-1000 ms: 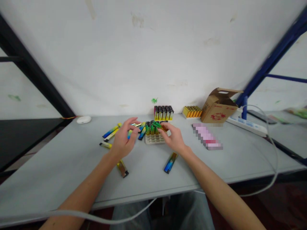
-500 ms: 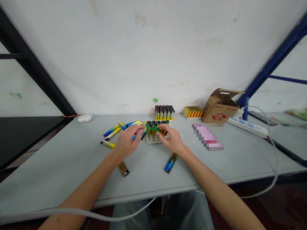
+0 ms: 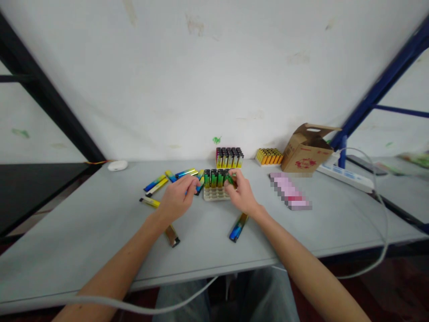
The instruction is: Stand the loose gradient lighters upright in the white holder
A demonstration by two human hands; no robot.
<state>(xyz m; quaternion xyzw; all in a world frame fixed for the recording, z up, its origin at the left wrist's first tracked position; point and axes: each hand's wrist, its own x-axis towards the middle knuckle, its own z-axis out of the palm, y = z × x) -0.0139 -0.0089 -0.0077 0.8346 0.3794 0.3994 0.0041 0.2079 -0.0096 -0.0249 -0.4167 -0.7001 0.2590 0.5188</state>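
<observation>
My right hand (image 3: 241,192) is closed on a green lighter (image 3: 229,180), which it holds at the right end of a pale tray (image 3: 216,195) with rows of round holes. Several green lighters (image 3: 213,179) with black tops stand upright in the tray's back part; its front holes show bare. Just left of the tray, my left hand (image 3: 177,197) is closed, fingers pinched together. A bit of blue shows between those fingers, apparently a lighter mostly hidden by the hand. Around this hand lie several blue and yellow lighters (image 3: 156,182) on the table.
One blue lighter (image 3: 237,229) lies near my right forearm. By the wall stand a block of black-topped lighters (image 3: 229,157), a tray of orange lighters (image 3: 269,156) and a cardboard box (image 3: 306,152). Farther right are a blurred pink item (image 3: 290,192), a power strip (image 3: 348,178) and cables.
My right hand has moved slightly right along the tray with the green lighter, from over its middle to its right end. The left hand has shifted only slightly.
</observation>
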